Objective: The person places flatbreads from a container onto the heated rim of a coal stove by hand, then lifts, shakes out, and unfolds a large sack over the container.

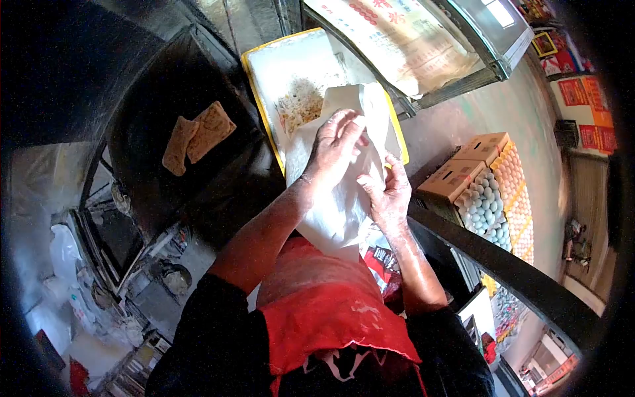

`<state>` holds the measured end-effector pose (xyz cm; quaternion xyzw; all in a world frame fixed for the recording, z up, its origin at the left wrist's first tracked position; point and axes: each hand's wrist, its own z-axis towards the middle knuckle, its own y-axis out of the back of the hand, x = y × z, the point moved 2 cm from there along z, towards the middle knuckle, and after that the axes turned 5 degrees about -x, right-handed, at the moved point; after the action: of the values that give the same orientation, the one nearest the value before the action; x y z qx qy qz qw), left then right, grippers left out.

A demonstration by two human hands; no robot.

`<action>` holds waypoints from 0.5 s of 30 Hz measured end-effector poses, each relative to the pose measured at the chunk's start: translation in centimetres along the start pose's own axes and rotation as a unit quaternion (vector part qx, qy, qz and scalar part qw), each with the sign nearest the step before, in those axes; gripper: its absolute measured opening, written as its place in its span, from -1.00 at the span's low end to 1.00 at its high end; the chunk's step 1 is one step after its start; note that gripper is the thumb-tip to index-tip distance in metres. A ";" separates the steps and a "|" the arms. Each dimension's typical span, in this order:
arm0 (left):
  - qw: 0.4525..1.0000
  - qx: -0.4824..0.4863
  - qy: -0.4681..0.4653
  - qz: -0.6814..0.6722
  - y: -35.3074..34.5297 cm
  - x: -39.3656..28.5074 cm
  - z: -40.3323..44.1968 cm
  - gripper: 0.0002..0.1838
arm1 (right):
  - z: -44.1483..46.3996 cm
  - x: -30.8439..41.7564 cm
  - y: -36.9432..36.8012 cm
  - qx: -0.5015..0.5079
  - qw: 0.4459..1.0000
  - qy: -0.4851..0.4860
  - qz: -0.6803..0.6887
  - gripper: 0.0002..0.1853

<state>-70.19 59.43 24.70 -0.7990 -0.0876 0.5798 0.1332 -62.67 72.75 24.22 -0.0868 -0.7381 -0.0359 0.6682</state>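
Note:
A white paper bag or sheet (324, 205) hangs in front of my red apron, over a white tray with a yellow rim (256, 99). My left hand (337, 149) is at the upper part of the paper, its fingers curled together against it; what lies between them is hidden. On the paper's right edge is my right hand (388, 192), thumb and fingers bent around that edge. Brown crumbs (301, 106) are scattered on the tray behind the paper.
Two browned flat pieces of bread (198, 137) lie on a dark round surface at left. A printed sack (403, 40) covers a stand at the top. Egg trays (486, 205) and cardboard boxes (463, 165) are at right, beyond a dark curved bar (503, 271).

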 end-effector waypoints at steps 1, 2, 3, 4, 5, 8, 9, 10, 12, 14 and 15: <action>1.000 0.002 0.000 0.001 0.1 0.0 -0.1 -0.64 | -0.1 -0.2 0.2 -0.002 1.000 0.001 0.001 -0.31; 1.000 -0.012 -0.012 0.003 0.2 0.1 -0.3 -0.65 | -0.2 -0.6 0.5 0.000 0.999 -0.005 -0.033 -0.31; 0.999 -0.027 -0.024 0.005 0.4 0.0 -0.4 -0.65 | -0.3 -0.8 0.6 0.003 0.998 -0.011 -0.066 -0.30; 0.999 -0.022 -0.019 0.012 0.6 0.0 -0.4 -0.63 | -0.3 -0.7 0.5 0.006 0.997 -0.007 -0.072 -0.30; 0.999 -0.022 -0.020 0.014 0.7 0.1 -0.4 -0.63 | -0.3 -0.8 0.4 0.006 0.997 -0.007 -0.071 -0.30; 0.999 -0.033 -0.021 0.033 0.7 0.1 -0.8 -0.62 | -0.1 -1.1 0.1 0.002 0.986 0.084 -0.140 -0.27; 0.998 -0.048 -0.032 0.013 0.7 0.1 -1.0 -0.61 | -0.1 -1.2 0.3 0.002 0.987 0.085 -0.140 -0.27; 0.997 -0.062 -0.042 -0.008 0.7 0.0 -1.1 -0.61 | -0.1 -1.2 0.4 0.016 0.983 0.060 -0.174 -0.27; 0.998 -0.053 -0.046 -0.005 1.1 0.6 -0.9 -0.63 | -0.2 -1.3 0.3 0.030 0.977 0.035 -0.207 -0.26; 0.998 -0.043 -0.050 -0.002 1.2 0.8 -0.7 -0.65 | -0.2 -1.3 0.1 0.007 0.975 0.070 -0.209 -0.22; 0.996 -0.063 -0.055 0.010 1.1 0.8 -0.7 -0.70 | -0.1 -1.4 0.1 0.008 0.975 0.069 -0.210 -0.22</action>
<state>-69.28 58.54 23.79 -0.7738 -0.1231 0.6171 0.0719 -62.40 72.73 22.83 0.0776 -0.6920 -0.1754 0.6959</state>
